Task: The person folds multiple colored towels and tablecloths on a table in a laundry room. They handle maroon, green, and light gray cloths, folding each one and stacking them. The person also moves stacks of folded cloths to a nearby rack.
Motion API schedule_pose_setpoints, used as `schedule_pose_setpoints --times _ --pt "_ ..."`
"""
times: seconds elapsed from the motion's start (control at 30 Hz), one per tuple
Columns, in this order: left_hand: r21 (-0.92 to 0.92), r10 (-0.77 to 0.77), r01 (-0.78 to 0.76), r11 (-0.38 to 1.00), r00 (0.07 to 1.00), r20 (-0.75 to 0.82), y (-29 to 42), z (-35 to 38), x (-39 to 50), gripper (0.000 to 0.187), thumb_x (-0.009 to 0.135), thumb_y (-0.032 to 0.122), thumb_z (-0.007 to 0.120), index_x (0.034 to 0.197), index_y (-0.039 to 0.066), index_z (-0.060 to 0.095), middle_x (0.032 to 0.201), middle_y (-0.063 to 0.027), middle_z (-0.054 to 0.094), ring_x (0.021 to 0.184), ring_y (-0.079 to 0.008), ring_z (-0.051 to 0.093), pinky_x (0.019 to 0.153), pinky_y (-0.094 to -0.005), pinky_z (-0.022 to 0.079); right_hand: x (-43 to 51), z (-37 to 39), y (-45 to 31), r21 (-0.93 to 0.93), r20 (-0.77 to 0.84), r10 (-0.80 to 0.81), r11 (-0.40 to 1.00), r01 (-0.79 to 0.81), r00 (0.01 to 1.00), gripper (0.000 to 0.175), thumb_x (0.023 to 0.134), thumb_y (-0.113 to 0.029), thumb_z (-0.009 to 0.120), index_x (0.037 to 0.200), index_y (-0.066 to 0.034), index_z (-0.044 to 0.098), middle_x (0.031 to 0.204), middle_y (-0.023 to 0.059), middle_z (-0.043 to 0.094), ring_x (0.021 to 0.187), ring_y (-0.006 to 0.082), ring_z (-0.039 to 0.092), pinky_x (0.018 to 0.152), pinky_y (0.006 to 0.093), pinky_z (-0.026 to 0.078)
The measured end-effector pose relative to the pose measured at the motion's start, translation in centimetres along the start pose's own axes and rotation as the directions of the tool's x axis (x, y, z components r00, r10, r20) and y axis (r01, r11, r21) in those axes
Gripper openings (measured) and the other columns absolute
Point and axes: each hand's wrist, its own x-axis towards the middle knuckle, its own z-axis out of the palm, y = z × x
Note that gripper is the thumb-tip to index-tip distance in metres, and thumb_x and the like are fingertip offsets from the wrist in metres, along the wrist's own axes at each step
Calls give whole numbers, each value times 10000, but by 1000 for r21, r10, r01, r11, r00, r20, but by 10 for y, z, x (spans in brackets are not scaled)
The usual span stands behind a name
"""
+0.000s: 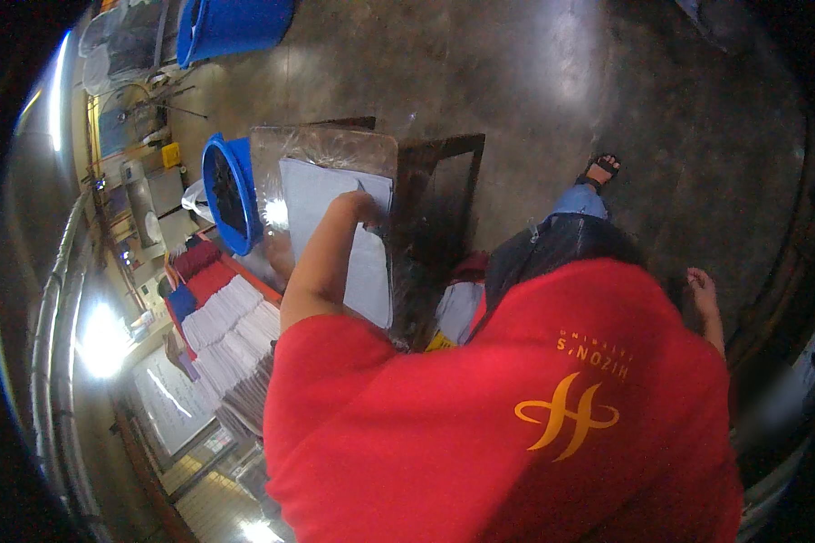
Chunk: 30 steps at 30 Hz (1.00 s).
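Note:
My left hand (pixel 361 206) is on a pale grey folded cloth (pixel 333 237) that lies flat on a plastic-covered table (pixel 326 141). A small fold of the cloth stands up by my fingers. The fingertips are blurred and partly hidden, so whether they pinch the cloth is unclear. My right hand (pixel 702 285) hangs low at my other side, away from the table, its fingers loosely bent and holding nothing.
A round blue bin (pixel 250 197) with a dark liner stands beside the table. Folded white cloths (pixel 234 319) and red cloths (pixel 214 282) fill a red-edged surface nearby. Another blue bin (pixel 244 27) stands farther off. My sandalled foot (pixel 601 171) is on the concrete floor (pixel 502 88).

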Motion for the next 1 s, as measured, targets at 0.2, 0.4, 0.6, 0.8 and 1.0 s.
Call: schedule_pose_setpoints --times 0.2,0.4,0.6,0.8,1.0 --pt "-287 61 -226 931 871 -487 -4 0 19 293 796 246 582 977 24 645 978 -181 648 912 -335 602 770 -413 458 -8 6 -66 126 63 164 977 -171 984 255 850 -173 606 1090 -86 616 1013 54 636 907 195 593 809 326 472" --pt "-686 -115 -301 663 864 -490 39 -39 -14 335 837 330 561 909 18 659 885 -92 660 781 -186 607 731 -312 471 -2 10 -111 54 -37 159 986 -157 987 310 785 -271 644 1034 -85 642 1035 115 646 940 252 612 817 372 485" --pt "-301 143 -356 885 821 -553 84 -116 -18 214 702 86 623 906 115 682 895 -121 676 850 -240 644 749 -327 477 -5 -32 -86 195 -265 252 959 -204 931 246 802 -199 648 1030 -109 641 975 80 655 898 197 623 776 339 491" --pt "-221 125 -340 914 755 -644 137 -233 -8 251 711 100 598 954 92 662 897 -166 659 877 -310 639 739 -361 490 -53 -104 -24 243 -526 296 951 -193 797 202 781 -157 657 974 -97 657 968 102 653 884 210 624 768 338 491" --pt "2 296 -458 889 571 -766 275 -314 -31 224 779 94 549 984 96 639 951 -173 627 881 -338 613 750 -396 483 -92 -256 98 -9 -913 61 985 -171 403 136 752 -97 651 888 -111 660 962 80 566 843 241 566 775 343 464"
